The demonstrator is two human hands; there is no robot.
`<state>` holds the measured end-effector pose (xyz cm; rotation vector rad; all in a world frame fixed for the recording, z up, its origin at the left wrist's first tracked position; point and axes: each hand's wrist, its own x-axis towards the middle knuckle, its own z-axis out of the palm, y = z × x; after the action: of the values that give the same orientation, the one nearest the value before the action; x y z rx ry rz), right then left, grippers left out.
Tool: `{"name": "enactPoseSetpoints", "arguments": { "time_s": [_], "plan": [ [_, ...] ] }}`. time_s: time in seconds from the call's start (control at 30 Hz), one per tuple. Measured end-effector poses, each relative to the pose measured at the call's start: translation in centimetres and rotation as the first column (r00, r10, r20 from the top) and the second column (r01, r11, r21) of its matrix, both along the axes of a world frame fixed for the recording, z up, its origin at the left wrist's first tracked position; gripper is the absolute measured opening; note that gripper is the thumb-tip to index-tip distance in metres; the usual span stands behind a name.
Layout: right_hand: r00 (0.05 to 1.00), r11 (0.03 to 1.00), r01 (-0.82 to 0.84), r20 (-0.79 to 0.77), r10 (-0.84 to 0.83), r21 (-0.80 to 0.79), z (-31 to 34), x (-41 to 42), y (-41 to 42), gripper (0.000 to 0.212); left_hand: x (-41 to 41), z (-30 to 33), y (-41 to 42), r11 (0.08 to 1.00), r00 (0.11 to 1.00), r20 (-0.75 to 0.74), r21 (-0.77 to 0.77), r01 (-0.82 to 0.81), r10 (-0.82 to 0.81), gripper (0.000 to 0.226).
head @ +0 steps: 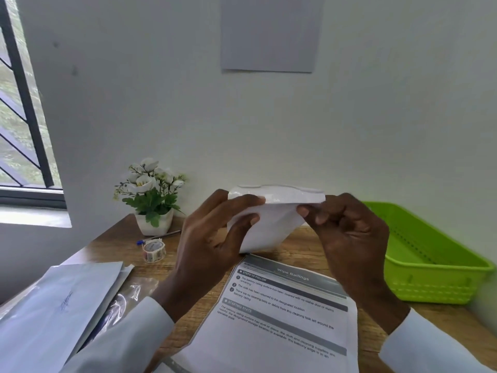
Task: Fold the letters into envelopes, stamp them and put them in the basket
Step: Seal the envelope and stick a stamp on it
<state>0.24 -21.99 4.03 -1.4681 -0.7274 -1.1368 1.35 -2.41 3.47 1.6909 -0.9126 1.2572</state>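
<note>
Hands both grip white envelope [269,227] above bench [304,246]: left hand [212,238] pinches its left end, right hand [347,238] its right end, long axis running left-right w/ flap edge up. Green basket [430,267] sits to the right, nearer right hand, so that hand likely makes the drop. Printed letter [282,319] lies flat below.

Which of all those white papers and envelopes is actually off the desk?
The envelope held up between the left hand and right hand. The printed sheet and the stack of envelopes lie flat on the desk.
</note>
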Motion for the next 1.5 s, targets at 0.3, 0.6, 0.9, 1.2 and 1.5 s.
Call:
{"name": "enactPoseSetpoints", "arguments": {
  "time_s": [0.3,0.6,0.9,1.2,1.5],
  "plan": [
    [0.992,0.988,-0.111,-0.076,0.103,-0.111,0.1,-0.3,0.3,0.033,0.0,-0.4,0.4,0.999,0.998,0.04,-0.023,-0.046,0.046,0.012],
    [0.989,0.95,0.11,-0.058,-0.133,-0.293,0.2,-0.3,0.8,0.015,0.0,-0.4,0.0,0.997,0.997,0.015,-0.015,-0.079,0.079,0.013],
    [0.908,0.824,0.404,0.281,-0.31,-0.397,-0.1,-0.4,1.1,0.016,-0.1,-0.5,0.4,0.997,0.997,0.049,0.044,-0.066,0.064,0.007],
    [0.983,0.998,0.018,-0.183,-0.029,-0.062,1.9,-0.3,0.7,0.012,-0.3,1.2,0.9,0.993,0.998,0.057,-0.12,0.017,-0.01,0.02],
    [0.946,0.96,-0.235,-0.261,0.19,-0.155,12.2,2.4,5.0,0.006,-0.5,4.7,3.2,0.943,0.931,-0.311,-0.323,0.084,-0.189,0.008]
  ]
}}
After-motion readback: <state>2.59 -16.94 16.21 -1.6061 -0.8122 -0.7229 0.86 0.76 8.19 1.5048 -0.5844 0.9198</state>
